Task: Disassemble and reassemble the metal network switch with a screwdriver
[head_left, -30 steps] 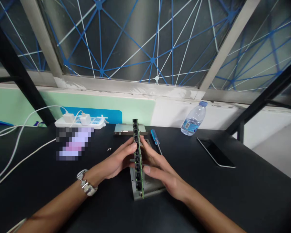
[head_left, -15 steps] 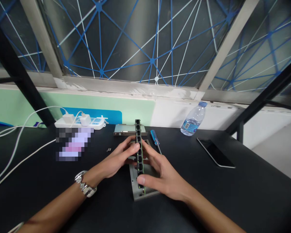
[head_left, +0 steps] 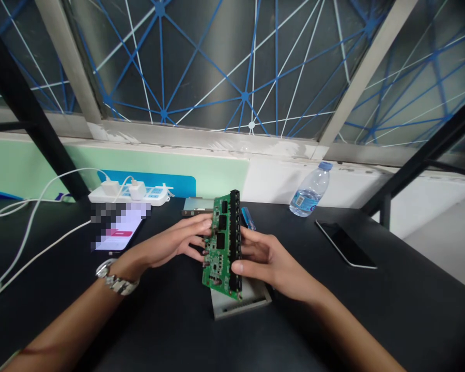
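Note:
I hold a green circuit board (head_left: 218, 248) with a row of black ports along its right edge, lifted on edge above a grey metal case half (head_left: 238, 304) lying on the black table (head_left: 391, 310). My left hand (head_left: 170, 243), a watch on its wrist, grips the board's left edge with thumb and fingertips. My right hand (head_left: 269, 261) clasps the port side, thumb in front over the ports, fingers behind. The board's component face is turned toward me.
A second grey case part (head_left: 196, 206) and a blue-handled screwdriver (head_left: 248, 218) lie behind the board. A lit phone (head_left: 118, 232) and a white power strip (head_left: 129, 194) with cables sit on the left. A water bottle (head_left: 310, 190) and a dark phone (head_left: 344, 244) lie on the right.
The board has come up out of the grey case and turned from edge-on to showing its green face. Both hands rose with it, and the left arm shifted left.

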### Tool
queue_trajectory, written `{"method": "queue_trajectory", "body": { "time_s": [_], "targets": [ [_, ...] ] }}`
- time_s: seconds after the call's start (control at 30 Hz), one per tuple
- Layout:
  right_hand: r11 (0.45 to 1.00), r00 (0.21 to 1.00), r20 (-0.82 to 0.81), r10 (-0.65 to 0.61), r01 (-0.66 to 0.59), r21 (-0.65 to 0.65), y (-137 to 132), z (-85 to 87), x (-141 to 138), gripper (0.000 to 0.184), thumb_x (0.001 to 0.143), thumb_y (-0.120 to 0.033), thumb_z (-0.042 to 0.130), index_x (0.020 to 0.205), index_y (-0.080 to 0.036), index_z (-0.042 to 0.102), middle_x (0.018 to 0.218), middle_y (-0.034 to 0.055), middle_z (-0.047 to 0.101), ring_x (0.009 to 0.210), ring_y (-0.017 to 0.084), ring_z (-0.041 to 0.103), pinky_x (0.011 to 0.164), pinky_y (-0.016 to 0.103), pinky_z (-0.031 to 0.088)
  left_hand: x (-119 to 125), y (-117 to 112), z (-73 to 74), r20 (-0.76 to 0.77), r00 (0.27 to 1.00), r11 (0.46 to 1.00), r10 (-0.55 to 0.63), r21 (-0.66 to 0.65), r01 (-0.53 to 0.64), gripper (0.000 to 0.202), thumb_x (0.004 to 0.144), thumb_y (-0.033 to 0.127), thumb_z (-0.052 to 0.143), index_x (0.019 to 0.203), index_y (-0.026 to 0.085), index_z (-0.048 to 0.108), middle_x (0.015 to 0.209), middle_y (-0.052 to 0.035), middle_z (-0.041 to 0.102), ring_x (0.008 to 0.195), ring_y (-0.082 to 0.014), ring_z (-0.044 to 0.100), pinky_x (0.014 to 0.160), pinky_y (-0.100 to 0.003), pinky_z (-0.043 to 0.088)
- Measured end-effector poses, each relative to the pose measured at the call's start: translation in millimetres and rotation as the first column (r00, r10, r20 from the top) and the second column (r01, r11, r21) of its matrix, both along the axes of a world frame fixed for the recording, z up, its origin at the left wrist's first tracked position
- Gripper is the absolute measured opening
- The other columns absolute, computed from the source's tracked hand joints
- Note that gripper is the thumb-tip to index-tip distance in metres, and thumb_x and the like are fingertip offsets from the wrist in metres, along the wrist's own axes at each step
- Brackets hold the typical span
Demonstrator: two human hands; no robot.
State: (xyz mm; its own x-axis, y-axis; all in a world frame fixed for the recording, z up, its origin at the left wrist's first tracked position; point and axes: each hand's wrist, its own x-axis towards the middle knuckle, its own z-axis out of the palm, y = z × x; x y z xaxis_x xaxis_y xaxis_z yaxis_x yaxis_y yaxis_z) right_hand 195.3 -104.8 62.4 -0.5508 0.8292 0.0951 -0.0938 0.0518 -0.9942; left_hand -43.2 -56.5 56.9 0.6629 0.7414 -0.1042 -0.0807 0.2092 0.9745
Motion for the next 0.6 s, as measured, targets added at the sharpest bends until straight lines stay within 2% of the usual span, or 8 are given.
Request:
{"method": "queue_trajectory", "body": {
  "time_s": [0.1,0.17,0.3,0.4,0.47,0.53,0.6],
  "targets": [
    [0.996,0.994,0.075,-0.084,0.085,-0.013,6,-2.7,3,0.044,0.082,-0.026,0.073,0.126,-0.026,0.065,0.105,0.0031,0.072,0.081,0.013,0.067,0.065,0.024,0.055,-12,4,7.2,-0.059,0.998,1.000,0.002,-0.007,-0.002,0.057,0.091,0.038,0.060,0.143,0.022,0.043,0.121,-0.0161,0.059,0.098,-0.0261,0.064,0.076,-0.037,0.057],
    [0.991,0.985,0.122,-0.125,0.130,-0.040,10,-5.7,4,0.041,0.082,-0.029,0.073,0.123,-0.023,0.066,0.096,0.0034,0.073,0.075,0.013,0.066,0.057,0.021,0.052,-18,5,13.5,-0.073,0.997,1.000,-0.008,0.006,0.009,0.059,0.089,0.034,0.063,0.143,0.021,0.044,0.117,-0.0148,0.059,0.094,-0.0243,0.064,0.074,-0.034,0.058],
    [0.980,0.977,0.138,-0.161,0.175,-0.096,14,-14.5,2,0.044,0.081,-0.030,0.074,0.123,-0.023,0.065,0.096,0.0031,0.073,0.079,0.014,0.068,0.062,0.022,0.053,-21,3,19.6,-0.037,0.995,0.995,-0.089,0.042,0.091,0.059,0.086,0.027,0.066,0.142,0.024,0.044,0.115,-0.0118,0.058,0.093,-0.0224,0.063,0.071,-0.034,0.060],
    [0.978,0.980,0.112,-0.165,0.177,-0.109,13,-20.7,-2,0.043,0.082,-0.033,0.073,0.123,-0.022,0.064,0.100,0.0040,0.073,0.080,0.015,0.069,0.067,0.025,0.055,-14,1,13.4,-0.004,0.992,0.988,-0.123,0.088,0.123,0.059,0.084,0.022,0.068,0.139,0.025,0.046,0.117,-0.0108,0.055,0.092,-0.0204,0.062,0.071,-0.035,0.060],
    [0.979,0.983,0.089,-0.163,0.172,-0.112,12,-23.4,-5,0.045,0.082,-0.033,0.072,0.124,-0.021,0.063,0.101,0.0047,0.073,0.079,0.015,0.069,0.069,0.027,0.055,-6,-1,6.6,0.009,0.991,0.983,-0.130,0.128,0.128,0.061,0.084,0.023,0.069,0.140,0.027,0.045,0.121,-0.0112,0.053,0.096,-0.0220,0.062,0.075,-0.038,0.059],
    [0.982,0.986,0.068,-0.154,0.161,-0.104,12,-25.4,-7,0.047,0.083,-0.033,0.072,0.126,-0.021,0.061,0.102,0.0054,0.073,0.079,0.016,0.069,0.069,0.028,0.055,4,-5,0.1,0.010,0.997,0.979,-0.078,0.192,0.075,0.064,0.082,0.023,0.071,0.140,0.026,0.044,0.122,-0.0114,0.053,0.110,-0.0264,0.057,0.088,-0.045,0.054],
    [0.986,0.987,0.051,-0.151,0.154,-0.069,12,-26.9,-9,0.046,0.084,-0.033,0.070,0.127,-0.020,0.060,0.105,0.0063,0.072,0.079,0.016,0.069,0.068,0.029,0.054,15,-10,-5.3,0.019,0.999,0.967,0.034,0.251,-0.037,0.064,0.082,0.024,0.072,0.139,0.026,0.045,0.130,-0.0120,0.050,0.127,-0.0287,0.045,0.105,-0.047,0.041]
  ]
}}
